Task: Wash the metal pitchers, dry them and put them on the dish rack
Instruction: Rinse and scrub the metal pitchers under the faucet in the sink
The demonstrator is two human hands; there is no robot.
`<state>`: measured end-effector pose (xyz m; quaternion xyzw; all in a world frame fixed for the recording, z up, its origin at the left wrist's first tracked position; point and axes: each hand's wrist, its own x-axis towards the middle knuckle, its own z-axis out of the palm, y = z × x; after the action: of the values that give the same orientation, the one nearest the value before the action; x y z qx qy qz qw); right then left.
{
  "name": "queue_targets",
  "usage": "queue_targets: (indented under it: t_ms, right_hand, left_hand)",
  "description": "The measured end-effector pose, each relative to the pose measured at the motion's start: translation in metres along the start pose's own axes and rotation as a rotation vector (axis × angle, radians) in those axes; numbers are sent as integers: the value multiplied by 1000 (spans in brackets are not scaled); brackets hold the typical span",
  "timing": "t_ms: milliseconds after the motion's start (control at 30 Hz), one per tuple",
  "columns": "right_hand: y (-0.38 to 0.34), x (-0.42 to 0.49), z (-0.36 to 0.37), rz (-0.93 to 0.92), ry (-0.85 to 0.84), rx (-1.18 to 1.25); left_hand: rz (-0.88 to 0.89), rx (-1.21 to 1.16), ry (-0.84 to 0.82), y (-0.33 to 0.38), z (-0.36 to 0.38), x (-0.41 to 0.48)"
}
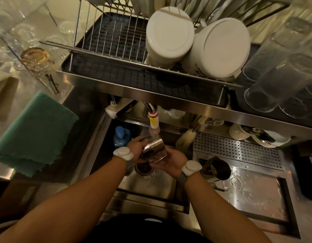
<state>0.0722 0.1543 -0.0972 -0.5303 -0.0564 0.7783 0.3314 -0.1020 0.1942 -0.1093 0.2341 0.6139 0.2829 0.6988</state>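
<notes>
I hold a shiny metal pitcher (154,149) on its side over the sink (148,183), directly under the tap (153,122), where water runs onto it. My left hand (136,146) grips its far left side. From below on the right, my right hand (173,159) cups it. A second metal pitcher (217,168) stands upright on the wet steel counter just right of the sink. The wire dish rack (109,42) sits on the shelf above the sink, with its left half bare.
Two white bowls (169,35) lean in the rack's right half, and several upturned glasses (278,79) stand at the far right. A green cloth (34,134) lies left of the sink. A perforated drain tray (237,149) and a brush (185,137) lie right of the tap.
</notes>
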Motion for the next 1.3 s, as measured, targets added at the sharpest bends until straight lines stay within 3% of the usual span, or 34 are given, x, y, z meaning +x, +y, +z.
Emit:
queue_targets:
  t_ms: [133, 267, 400, 533, 700, 833, 933, 1067, 1200, 1300]
  right_hand:
    - [-7, 6, 10, -61, 145, -241]
    - [-3, -4, 26, -172, 238, -683]
    - [-12, -3, 15, -194, 258, -576]
    - [-19, -4, 20, -271, 299, -850]
    - [-26, -13, 23, -305, 288, -834]
    - [-23, -13, 23, -266, 250, -880]
    - [-22, -17, 28, -286, 265, -804]
    - [-17, -16, 22, -285, 315, -922]
    - [-20, -18, 23, -305, 379, -892]
    - [-22, -19, 21, -301, 327, -922]
  left_hand:
    - [-30, 313, -35, 4, -10, 0]
    - [19, 352, 104, 12, -24, -17]
    - [204, 495, 257, 19, -22, -28]
    - [394, 482, 440, 39, -25, -41]
    - [511, 441, 459, 74, -27, -47]
    - [420, 574, 544, 96, -36, -51]
    - [405, 606, 547, 108, -39, -49]
    - [310, 681, 517, 111, -43, -42]
    - [392, 677, 467, 116, -37, -38]
    - [433, 559, 424, 120, -34, -38]
